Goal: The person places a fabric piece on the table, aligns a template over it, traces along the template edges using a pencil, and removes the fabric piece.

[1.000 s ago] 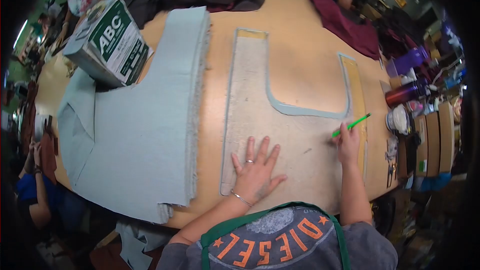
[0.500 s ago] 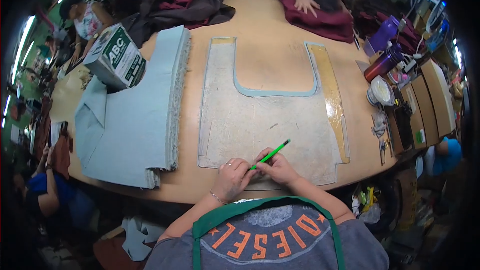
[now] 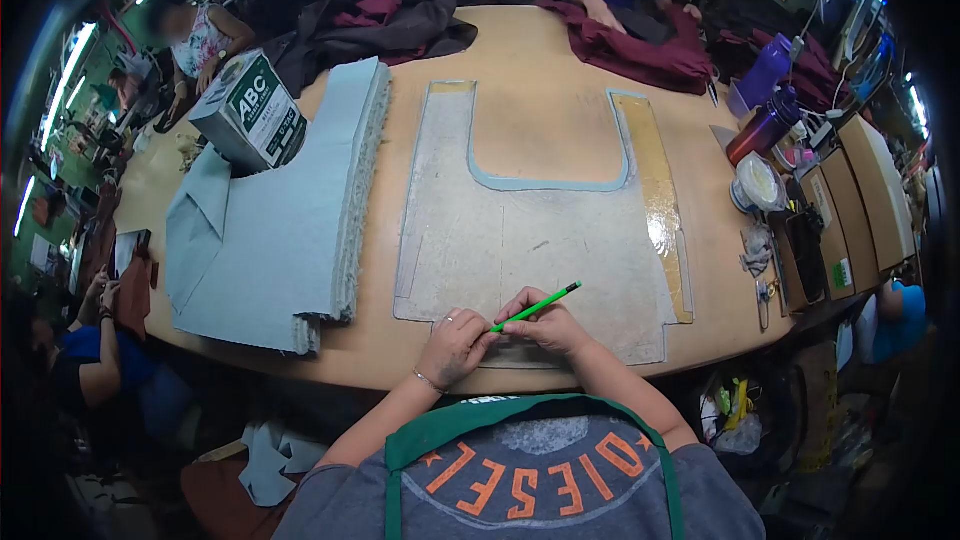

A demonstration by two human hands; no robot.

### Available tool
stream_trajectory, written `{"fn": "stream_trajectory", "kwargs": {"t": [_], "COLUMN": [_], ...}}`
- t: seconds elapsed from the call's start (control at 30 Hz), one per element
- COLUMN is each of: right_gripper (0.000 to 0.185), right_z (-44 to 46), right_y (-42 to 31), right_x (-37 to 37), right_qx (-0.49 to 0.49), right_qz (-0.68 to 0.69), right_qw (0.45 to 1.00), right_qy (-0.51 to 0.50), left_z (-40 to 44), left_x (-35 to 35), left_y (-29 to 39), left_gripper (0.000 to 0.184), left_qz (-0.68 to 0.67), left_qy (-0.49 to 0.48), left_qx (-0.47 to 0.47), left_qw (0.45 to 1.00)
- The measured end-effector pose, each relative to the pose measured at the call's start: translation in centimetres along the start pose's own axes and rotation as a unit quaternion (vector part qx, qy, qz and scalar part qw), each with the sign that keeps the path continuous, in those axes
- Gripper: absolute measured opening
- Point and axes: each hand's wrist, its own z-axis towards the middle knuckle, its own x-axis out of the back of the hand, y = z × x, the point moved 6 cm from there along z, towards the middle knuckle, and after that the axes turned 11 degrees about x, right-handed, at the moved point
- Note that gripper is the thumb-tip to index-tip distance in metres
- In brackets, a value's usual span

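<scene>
My right hand is closed on a bright green pencil, its dark eraser end up to the right. My left hand meets it at the pencil's lower end, fingers pinched together; what they grip is hidden. Both hands rest over the near edge of a pale, worn pattern piece with a U-shaped cutout and yellowish tape down its right side. Light blue fabric shows along the cutout's edge. To the left lies a thick stack of light blue fabric with frayed edges.
An ABC-labelled can stands on the stack. Along the right are a purple bottle, a white tub, scissors and cardboard boxes. Across the table, another person handles maroon cloth; dark cloth lies at the back left.
The camera view has tilted slightly. My hands stay together at the pencil, which lies a little flatter. The person across has shifted their hand on the maroon cloth.
</scene>
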Motion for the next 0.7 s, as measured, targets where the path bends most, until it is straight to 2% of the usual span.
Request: {"fn": "stream_trajectory", "kwargs": {"t": [0.13,0.23,0.33,0.7], "right_gripper": [0.015,0.017,0.019,0.019], "right_z": [-0.1,0.0,0.0,0.1], "right_y": [-0.3,0.4,0.7,0.7], "right_x": [-0.4,-0.1,0.4,0.5], "right_qx": [-0.016,-0.021,-0.022,-0.013], "right_qz": [-0.03,0.073,0.061,0.054], "right_qw": [0.999,0.997,0.997,0.997], "right_qy": [-0.013,0.0,0.037,0.054], "left_z": [-0.2,-0.1,-0.2,0.0], "left_x": [0.0,0.1,0.1,0.2], "left_y": [0.0,0.1,-0.1,0.0], "left_gripper": [0.013,0.012,0.013,0.01], "left_qz": [0.001,-0.003,0.001,-0.025], "left_qy": [0.006,0.002,0.004,0.007], "left_qx": [0.001,-0.001,0.01,0.006], "left_qw": [1.0,1.0,1.0,1.0]}}
